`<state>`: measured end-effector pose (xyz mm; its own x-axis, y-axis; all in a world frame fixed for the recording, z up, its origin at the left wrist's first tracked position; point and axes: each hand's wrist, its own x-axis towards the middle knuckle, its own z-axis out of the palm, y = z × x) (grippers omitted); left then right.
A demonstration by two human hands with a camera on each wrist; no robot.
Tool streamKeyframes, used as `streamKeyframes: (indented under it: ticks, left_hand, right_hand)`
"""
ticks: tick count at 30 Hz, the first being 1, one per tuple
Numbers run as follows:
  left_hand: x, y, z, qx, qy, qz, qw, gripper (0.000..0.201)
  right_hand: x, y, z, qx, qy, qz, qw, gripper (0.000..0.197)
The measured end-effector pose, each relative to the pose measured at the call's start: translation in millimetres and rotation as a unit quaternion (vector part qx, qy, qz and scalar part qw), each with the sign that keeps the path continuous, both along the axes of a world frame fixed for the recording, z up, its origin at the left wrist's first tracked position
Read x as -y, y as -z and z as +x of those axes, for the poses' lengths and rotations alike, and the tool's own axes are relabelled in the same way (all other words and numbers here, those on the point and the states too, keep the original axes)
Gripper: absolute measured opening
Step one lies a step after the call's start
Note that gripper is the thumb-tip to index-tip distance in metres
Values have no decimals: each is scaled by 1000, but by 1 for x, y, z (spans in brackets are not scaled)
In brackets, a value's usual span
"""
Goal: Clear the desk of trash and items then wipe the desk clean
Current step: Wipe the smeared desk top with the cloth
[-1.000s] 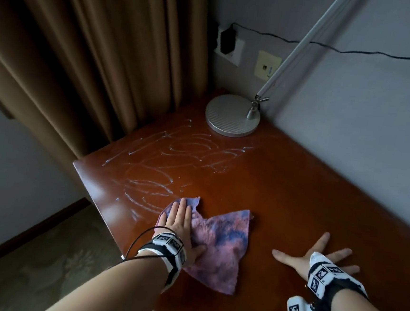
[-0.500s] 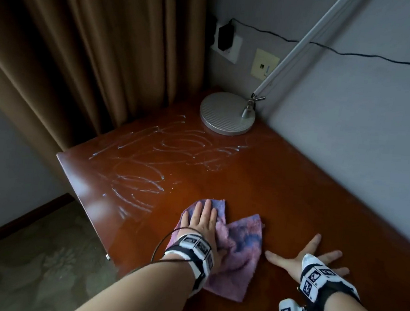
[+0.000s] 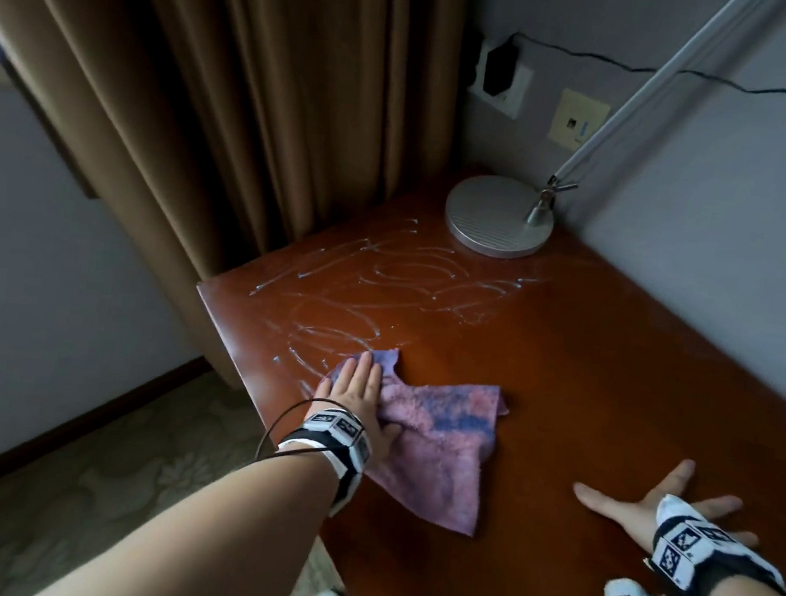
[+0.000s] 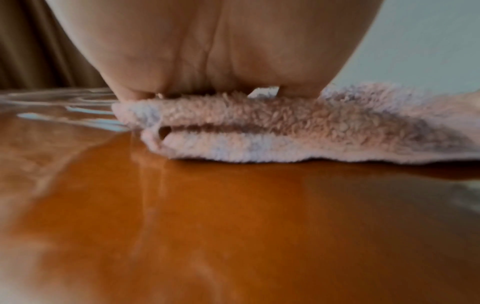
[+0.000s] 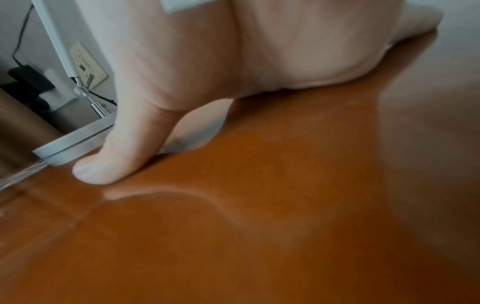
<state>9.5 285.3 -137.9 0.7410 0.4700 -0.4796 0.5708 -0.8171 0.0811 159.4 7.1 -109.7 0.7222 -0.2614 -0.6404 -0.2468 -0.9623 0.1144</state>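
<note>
A pink and blue fluffy cloth (image 3: 435, 439) lies on the reddish wooden desk (image 3: 590, 362) near its left edge. My left hand (image 3: 354, 389) presses flat on the cloth's left part with straight fingers. In the left wrist view the palm (image 4: 213, 51) bears down on the folded cloth (image 4: 272, 131). White wet streaks (image 3: 382, 287) cover the desk beyond the cloth, up to the lamp. My right hand (image 3: 649, 501) rests flat on the bare desk at the right, fingers spread; its thumb (image 5: 114, 156) touches the wood.
A silver round lamp base (image 3: 498, 216) with a slanting white arm (image 3: 661, 83) stands at the desk's far corner. Behind it are wall sockets with a black plug (image 3: 498, 76) and cable. Brown curtains (image 3: 256, 95) hang at the left; carpet lies below.
My left hand slid the cloth right, then back left and forward towards the streaks. The right hand stayed flat on the desk. The head view shifted.
</note>
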Motion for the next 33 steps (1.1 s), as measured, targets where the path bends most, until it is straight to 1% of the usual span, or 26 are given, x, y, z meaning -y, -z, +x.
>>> streamKeyframes:
  ticks: [2,5,7,9,12,15,17,19,21,23,25,26,27,29,31,33]
  left_hand:
    - [-5,2,-5,-3,-12,9,1000,90]
    - [23,5,-27,-8,-18,5,1000,96]
    - [37,3,-51,-11,-7,2,1000,99]
    - [37,2,-65,-14,4,-2,1000,99]
    - [28,3,-60,-11,0,1,1000,102]
    - [18,7,-34,-14,-32,9,999,107]
    - [13,11,-21,-10,-50,12,999,108]
    - [12,13,-19,-1,-51,7,999,106]
    - [15,12,-33,13,-42,6,999,101]
    - [16,12,-50,30,-40,10,999,99]
    - [13,12,-61,36,-27,3,999,97]
    - [11,12,-62,38,-30,2,999,97]
    - [7,12,-59,36,-39,8,999,96]
    - [-7,13,-46,26,-64,22,997,95]
    - [-24,13,-30,17,-84,26,996,94]
    - [-39,16,-18,13,-99,28,995,93]
  right_hand:
    - [3,3,1,0,2,-3,1000,158]
    - [5,6,0,17,10,12,1000,161]
    - [6,9,-2,24,12,19,999,163]
    - [6,11,-2,32,19,30,999,166]
    - [4,9,-3,26,17,23,999,164]
    - [2,3,-5,22,9,6,1000,161]
    - [1,4,-6,22,1,-2,1000,158]
    - [1,-2,-9,33,-9,-7,999,154]
    - [-2,-7,-18,36,-6,1,999,149]
    - [-11,-15,-26,47,1,15,999,138]
    - [-31,-19,-34,36,-33,16,999,124]
    - [-45,-15,-39,35,-66,25,997,117]
    - [-63,-11,-43,30,-102,32,994,114]
    - [-98,4,-51,27,-142,31,989,123]
    - [-116,14,-54,33,-121,21,992,140]
    - [-119,24,-49,42,-105,17,993,151]
